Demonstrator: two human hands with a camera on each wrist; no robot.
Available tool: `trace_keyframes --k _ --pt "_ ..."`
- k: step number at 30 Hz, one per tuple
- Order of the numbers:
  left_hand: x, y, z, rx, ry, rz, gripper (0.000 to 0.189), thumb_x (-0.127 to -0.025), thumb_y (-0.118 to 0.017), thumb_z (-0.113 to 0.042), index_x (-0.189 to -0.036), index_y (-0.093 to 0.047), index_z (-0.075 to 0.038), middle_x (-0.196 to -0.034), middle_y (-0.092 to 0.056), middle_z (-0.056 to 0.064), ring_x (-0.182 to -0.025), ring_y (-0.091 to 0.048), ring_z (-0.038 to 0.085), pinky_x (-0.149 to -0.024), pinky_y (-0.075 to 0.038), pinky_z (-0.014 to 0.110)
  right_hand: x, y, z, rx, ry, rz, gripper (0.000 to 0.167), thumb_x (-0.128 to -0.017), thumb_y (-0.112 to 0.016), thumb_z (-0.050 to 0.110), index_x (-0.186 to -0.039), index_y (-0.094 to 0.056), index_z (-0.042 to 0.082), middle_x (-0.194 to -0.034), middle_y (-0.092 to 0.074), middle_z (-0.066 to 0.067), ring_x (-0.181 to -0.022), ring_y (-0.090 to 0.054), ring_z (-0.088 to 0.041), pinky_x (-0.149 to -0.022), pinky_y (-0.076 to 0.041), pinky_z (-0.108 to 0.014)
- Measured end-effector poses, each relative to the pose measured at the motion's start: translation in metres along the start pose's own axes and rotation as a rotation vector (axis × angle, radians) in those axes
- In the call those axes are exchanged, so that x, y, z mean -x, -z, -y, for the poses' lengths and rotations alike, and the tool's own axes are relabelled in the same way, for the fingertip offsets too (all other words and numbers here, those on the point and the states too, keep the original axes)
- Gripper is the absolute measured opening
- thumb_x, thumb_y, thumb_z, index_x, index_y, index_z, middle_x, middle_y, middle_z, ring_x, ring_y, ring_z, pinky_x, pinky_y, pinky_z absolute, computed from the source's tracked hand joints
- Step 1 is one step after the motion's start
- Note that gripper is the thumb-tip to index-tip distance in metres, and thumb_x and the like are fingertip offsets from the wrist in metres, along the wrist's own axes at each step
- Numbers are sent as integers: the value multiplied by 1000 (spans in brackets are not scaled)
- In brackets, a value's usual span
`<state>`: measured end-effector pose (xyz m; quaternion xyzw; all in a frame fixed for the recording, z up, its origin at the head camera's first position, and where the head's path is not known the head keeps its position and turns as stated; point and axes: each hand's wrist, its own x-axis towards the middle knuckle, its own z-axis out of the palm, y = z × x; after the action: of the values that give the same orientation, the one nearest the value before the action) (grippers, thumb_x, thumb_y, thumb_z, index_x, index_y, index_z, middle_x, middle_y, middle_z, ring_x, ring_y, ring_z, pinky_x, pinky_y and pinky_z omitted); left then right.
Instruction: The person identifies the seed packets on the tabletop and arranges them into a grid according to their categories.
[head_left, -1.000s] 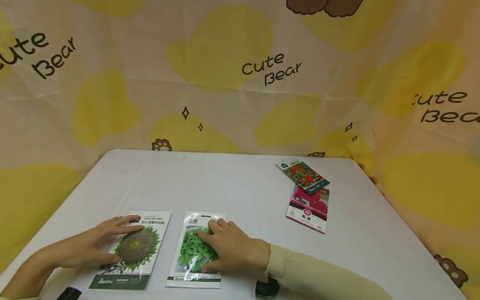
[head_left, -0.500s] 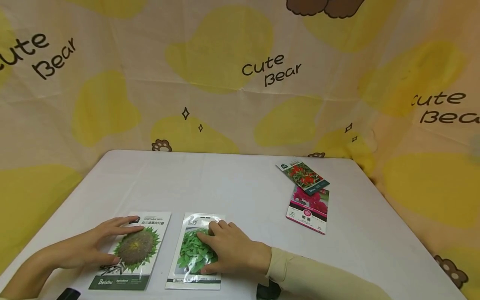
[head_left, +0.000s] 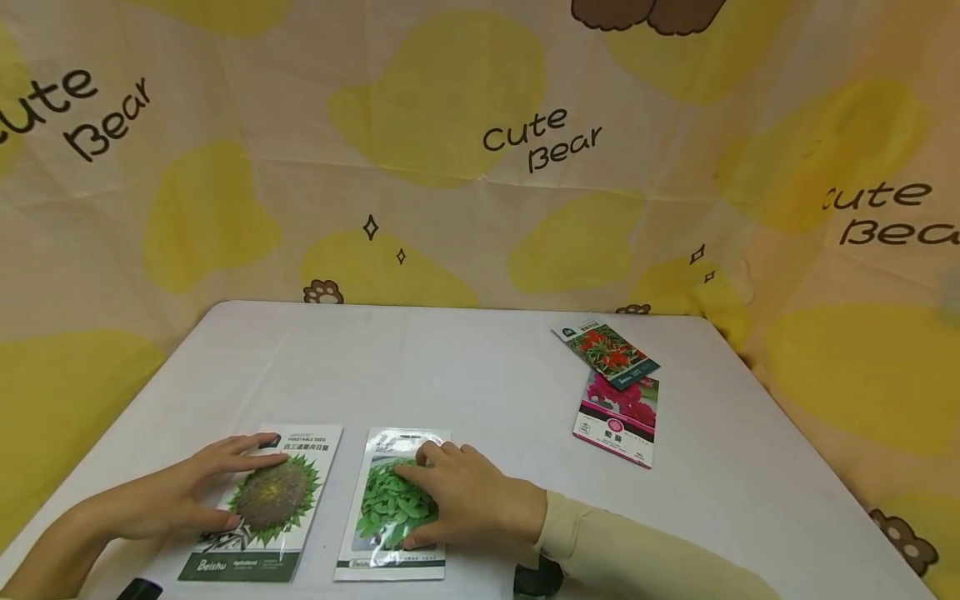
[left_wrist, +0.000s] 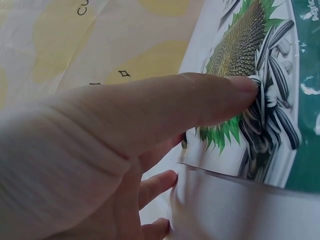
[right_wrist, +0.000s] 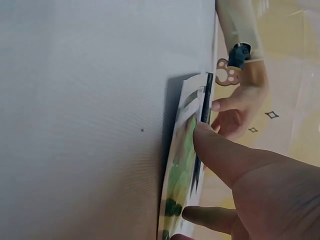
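- Head: On the white desk (head_left: 420, 367), the left hand (head_left: 176, 492) rests, fingers extended, on a sunflower packet (head_left: 273, 500); the right hand (head_left: 472, 496) lies loosely spread over a leafy green packet (head_left: 390, 504) alongside.
- Left wrist: A thumb (left_wrist: 215, 97) touches printed seeds.
- Right wrist: Thumb and finger touch the leafy green packet.

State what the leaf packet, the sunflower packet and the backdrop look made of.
Leaf packet: probably glossy plastic film, given its bright glare streaks. Sunflower packet: glossy, perhaps coated paper or plastic film; light glints off it in the left wrist view. Backdrop: seemingly matt fabric, showing creases.
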<state>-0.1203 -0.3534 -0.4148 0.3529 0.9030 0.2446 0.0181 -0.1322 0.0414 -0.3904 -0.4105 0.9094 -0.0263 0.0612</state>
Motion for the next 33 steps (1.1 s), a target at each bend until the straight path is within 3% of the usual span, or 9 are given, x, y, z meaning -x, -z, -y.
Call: trace_keyframes --k 10,19,25,28,33 --pt "-1 0 -1 12 -12 -4 74 -82 -81 -25 -150 -51 -22 -162 -27 -21 -141 -9 -23 -92 -32 10 1 11 -14 -155 -36 -49 73 -87 -68 64 -148 -51 28 -135 -57 0 -91 -59 -9 -82 -47 -27" --pt "-1 1 -3 0 -7 10 75 -82 -81 -26 -150 -50 -22 -162 -27 -20 -141 -9 -23 -91 -35 13 9 12 -38 -241 -90 -82 67 -89 -68 58 -144 -56 23 -137 -57 -3 -104 -63 -16 -90 -49 -35" --pt "0 1 -3 22 -2 5 73 -82 -80 -27 -150 -51 -22 -162 -28 -20 -141 -9 -23 -94 -29 10 17 10 -57 -244 -84 -60 65 -89 -70 54 -145 -56 23 -138 -57 -4 -108 -64 -17 -93 -51 -40" --pt "0 0 -3 37 3 9 73 -83 -79 -28 -149 -51 -22 -163 -28 -20 -141 -9 -23 -94 -27 9 22 12 -67 -292 -86 -44 64 -90 -71 52 -144 -56 22 -139 -57 -3 -100 -63 -15 -88 -50 -37" --pt "0 0 -4 -4 7 8 74 -82 -81 -29 -149 -51 -24 -162 -29 -21 -140 -9 -24 -92 -33 12 33 17 -84 -432 -87 -29 63 -90 -72 49 -145 -56 21 -136 -59 -2 -96 -57 -13 -79 -46 -29"
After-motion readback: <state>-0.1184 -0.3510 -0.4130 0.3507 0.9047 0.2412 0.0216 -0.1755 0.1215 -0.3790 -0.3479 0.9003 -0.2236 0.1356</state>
